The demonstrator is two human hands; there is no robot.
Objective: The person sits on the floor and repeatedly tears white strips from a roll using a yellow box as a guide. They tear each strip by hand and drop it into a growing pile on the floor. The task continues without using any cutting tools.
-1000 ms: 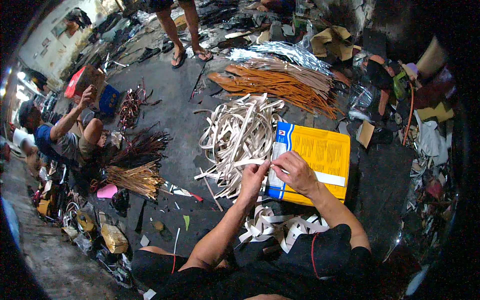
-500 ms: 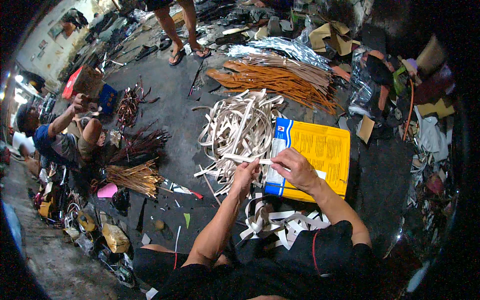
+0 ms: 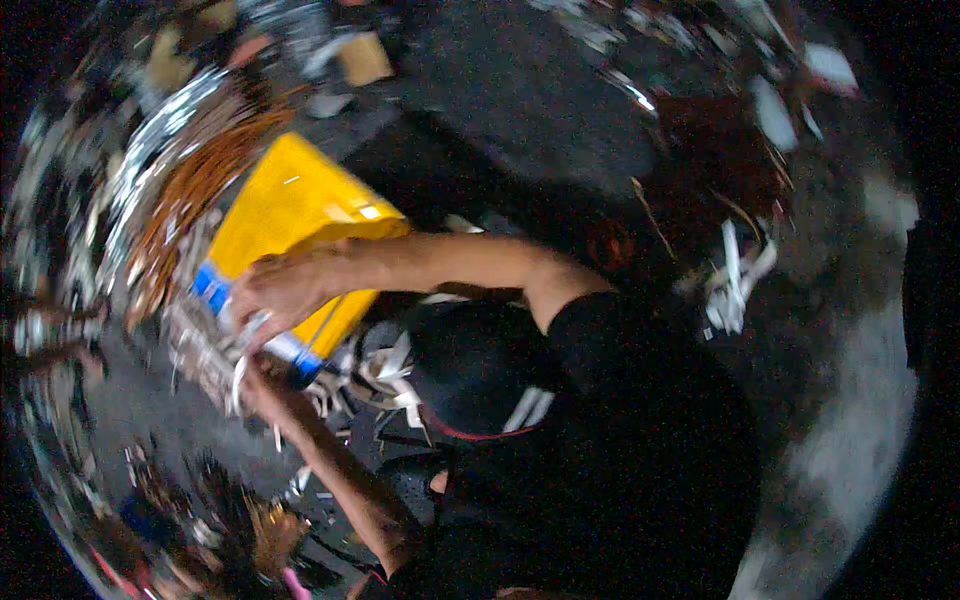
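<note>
Both hands close together, right hand (image 3: 285, 290) and left hand (image 3: 258, 375) gripping pale strips (image 3: 215, 355) over the yellow sheet (image 3: 290, 215) on the dark floor (image 3: 540, 110), likely mid-sorting; next needing a steady pull, blur hiding finer grip.

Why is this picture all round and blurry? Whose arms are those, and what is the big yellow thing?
A small camera sits on a person's head and looks down, so you see that person's own arms. Its wide lens bends everything into a circle, and the head was turning, so the picture smeared. The right hand and the left hand meet over pale strips, which they seem to be gripping, though the blur hides the fingers. Behind them on the dark floor lies a flat yellow sack with a blue end. More pale strips are scattered by the person's lap.
</note>
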